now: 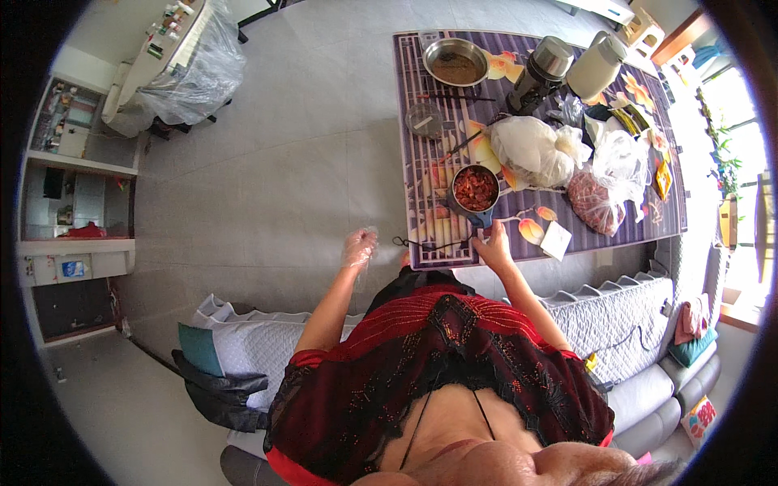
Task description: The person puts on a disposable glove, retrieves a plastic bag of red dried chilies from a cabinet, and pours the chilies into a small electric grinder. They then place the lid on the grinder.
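Note:
My left hand (360, 248), in a thin clear plastic glove, is held over the floor left of the table with its fingers curled in. Nothing shows in it. My bare right hand (495, 248) is at the table's near edge, thumb and fingers apart, close to the blue handle (480, 219) of a metal cup (454, 197). Whether it grips the handle is unclear. Cut dried red chillies (476, 189) fill the cup. A black cord (434, 246) lies left of that hand, and a white square card (555, 240) to its right.
On the patterned table (419, 182) stand a steel bowl (456, 62) with brown contents, a round clear lid (424, 120), a dark thermos (538, 76) and a pale jug (595, 65). Plastic bags (529, 150) lie mid-table, one holding reddish contents (594, 200). A quilted sofa (614, 316) is behind me.

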Demonstrator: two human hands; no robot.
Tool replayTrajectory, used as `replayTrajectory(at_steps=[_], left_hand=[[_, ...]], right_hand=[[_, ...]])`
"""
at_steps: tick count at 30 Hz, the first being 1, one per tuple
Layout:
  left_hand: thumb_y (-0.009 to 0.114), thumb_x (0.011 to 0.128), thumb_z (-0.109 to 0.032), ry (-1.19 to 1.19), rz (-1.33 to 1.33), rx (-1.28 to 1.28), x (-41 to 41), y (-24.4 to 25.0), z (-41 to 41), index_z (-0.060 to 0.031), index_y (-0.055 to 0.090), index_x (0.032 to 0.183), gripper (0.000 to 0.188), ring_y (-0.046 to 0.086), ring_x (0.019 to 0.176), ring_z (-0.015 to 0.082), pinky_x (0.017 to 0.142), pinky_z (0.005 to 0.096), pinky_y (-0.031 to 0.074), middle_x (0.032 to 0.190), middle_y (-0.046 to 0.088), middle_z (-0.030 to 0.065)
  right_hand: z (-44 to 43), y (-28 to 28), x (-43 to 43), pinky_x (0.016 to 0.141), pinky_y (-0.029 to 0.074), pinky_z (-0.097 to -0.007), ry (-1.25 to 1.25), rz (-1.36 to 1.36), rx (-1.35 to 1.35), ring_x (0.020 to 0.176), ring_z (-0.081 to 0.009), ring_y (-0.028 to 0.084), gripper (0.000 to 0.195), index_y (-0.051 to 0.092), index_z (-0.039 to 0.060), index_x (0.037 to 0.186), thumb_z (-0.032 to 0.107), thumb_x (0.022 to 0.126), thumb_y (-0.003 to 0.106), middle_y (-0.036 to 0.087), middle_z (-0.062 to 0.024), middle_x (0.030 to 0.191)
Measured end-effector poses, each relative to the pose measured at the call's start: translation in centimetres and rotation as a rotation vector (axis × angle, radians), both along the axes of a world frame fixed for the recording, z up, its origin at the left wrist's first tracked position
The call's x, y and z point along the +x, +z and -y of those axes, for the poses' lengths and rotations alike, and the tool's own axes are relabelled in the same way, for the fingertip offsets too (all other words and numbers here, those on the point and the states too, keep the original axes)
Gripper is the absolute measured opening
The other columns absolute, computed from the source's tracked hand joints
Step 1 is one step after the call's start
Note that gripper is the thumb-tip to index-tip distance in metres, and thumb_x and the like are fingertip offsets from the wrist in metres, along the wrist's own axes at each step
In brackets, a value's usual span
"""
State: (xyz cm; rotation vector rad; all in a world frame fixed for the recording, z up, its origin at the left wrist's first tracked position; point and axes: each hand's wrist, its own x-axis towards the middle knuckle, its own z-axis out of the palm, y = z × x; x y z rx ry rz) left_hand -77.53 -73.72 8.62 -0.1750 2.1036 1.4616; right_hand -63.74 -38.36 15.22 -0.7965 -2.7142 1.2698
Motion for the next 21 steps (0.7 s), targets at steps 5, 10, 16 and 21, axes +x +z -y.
replayTrajectory(at_steps=[5, 10, 16, 21], left_hand=[[0.064, 0.09, -0.019, -0.162, -0.507, -0.372, -5.9, -0.7, -1.4, -0.0036, 0.066, 0.093, 0.015, 0.061, 0.066, 0.019, 0.066, 0.0359, 0.05, 0.078, 0.068, 0.0074], [0.06, 0.09, -0.02, -0.332, -0.993, -0.52, -13.3, 7.6, -10.4, -0.0103, 0.064, 0.103, 0.017, 0.064, 0.09, 0.0385, 0.075, 0.0475, 0.052, 0.096, 0.066, 0.016], [0.06, 0.092, -0.03, -0.478, -1.102, -0.513, -19.8, 6.4, -19.2, -0.0119, 0.06, 0.111, 0.026, 0.066, 0.087, 0.035, 0.068, 0.0456, 0.055, 0.108, 0.062, 0.0186], [0.06, 0.09, -0.028, -0.678, -1.34, -0.441, -25.0, 0.8, -22.0, -0.0051, 0.06, 0.105, 0.027, 0.066, 0.074, 0.0348, 0.063, 0.0468, 0.054, 0.083, 0.063, 0.0157]], right_hand=[[0.8, -0.1, -0.2, 0.084, 0.049, -0.0463, 0.012, -0.046, -0.071, 0.096, -0.0394, 0.055, 0.048, 0.049, -0.0049, 0.109, 0.016, 0.072, 0.071, 0.053, -0.0237, 0.104], [0.8, -0.3, 1.6, 0.082, 0.051, -0.0433, -0.017, -0.039, 0.044, 0.093, -0.035, 0.06, 0.044, 0.052, -0.0032, 0.107, 0.014, 0.072, 0.072, 0.055, -0.0209, 0.102], [2.7, -0.6, 4.2, 0.075, 0.055, -0.0394, -0.241, 0.062, -0.013, 0.085, -0.0297, 0.065, 0.032, 0.058, -0.0034, 0.102, 0.011, 0.076, 0.07, 0.057, -0.02, 0.105], [6.9, 1.4, 6.3, 0.075, 0.053, -0.0393, -0.359, 0.134, -0.011, 0.088, -0.0288, 0.065, 0.032, 0.06, -0.0009, 0.1, 0.013, 0.075, 0.075, 0.058, -0.0167, 0.103]])
